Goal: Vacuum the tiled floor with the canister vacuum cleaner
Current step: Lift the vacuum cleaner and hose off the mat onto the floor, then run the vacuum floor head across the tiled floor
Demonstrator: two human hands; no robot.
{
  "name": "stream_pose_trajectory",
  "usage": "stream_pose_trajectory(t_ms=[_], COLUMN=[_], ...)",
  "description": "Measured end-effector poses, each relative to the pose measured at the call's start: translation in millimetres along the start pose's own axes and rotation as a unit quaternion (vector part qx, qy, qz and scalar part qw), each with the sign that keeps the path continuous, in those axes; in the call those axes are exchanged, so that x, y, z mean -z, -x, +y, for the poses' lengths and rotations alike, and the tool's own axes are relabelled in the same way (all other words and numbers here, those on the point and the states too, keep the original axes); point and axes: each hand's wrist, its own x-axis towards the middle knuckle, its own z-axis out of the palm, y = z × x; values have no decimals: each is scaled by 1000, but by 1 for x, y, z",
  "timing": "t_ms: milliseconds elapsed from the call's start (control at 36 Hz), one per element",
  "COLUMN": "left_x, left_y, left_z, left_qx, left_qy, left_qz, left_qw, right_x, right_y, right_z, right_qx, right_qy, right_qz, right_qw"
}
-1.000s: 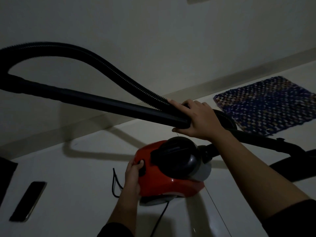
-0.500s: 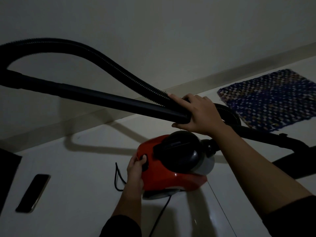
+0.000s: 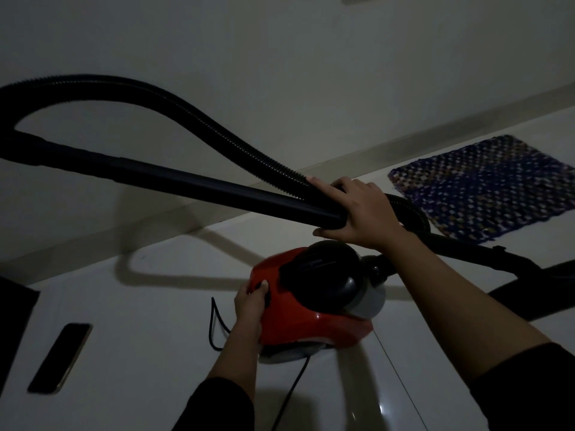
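Observation:
A red and black canister vacuum cleaner [image 3: 311, 318] sits on the pale tiled floor [image 3: 140, 353] in dim light. My left hand [image 3: 250, 309] rests on its left side, thumb pressed on a dark button there. Above the canister, my right hand [image 3: 361, 213] grips the black wand [image 3: 193, 183] together with the ribbed hose [image 3: 174, 107], which loops up to the left and back. The wand runs on past my right wrist to the floor head [image 3: 529, 284] at the right edge. A black power cord [image 3: 214, 325] trails from the canister.
A dark phone [image 3: 59, 357] lies on the floor at lower left. A blue woven mat [image 3: 485, 188] lies against the wall skirting at right. A dark object [image 3: 12, 306] is at the left edge. The wall stands close behind the canister.
The view has shifted slightly. My left thumb has stayed on the canister's side button and my right hand keeps its grip on wand and hose.

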Motion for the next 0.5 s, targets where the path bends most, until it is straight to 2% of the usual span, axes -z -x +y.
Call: stream_pose_trajectory(t_ms=[83, 194, 278, 389, 500], left_x=[-3, -20, -38, -56, -63], left_y=[13, 53, 86, 118, 121], left_z=[17, 50, 70, 99, 145], left_qx=[-68, -250, -377, -531, -617], left_qy=[-29, -51, -52, -83, -179], left_qz=[3, 8, 19, 8, -3], left_qw=[997, 967, 924, 843, 766], right_x=[5, 12, 18, 25, 31], right_y=[0, -2, -4, -3, 0], right_z=[3, 8, 12, 18, 22], right_qx=[-5, -18, -31, -45, -53], right_qy=[-3, 4, 2, -5, -19], right_qz=[-1, 0, -13, -27, -33], right_qw=[1000, 1000, 999, 999, 998])
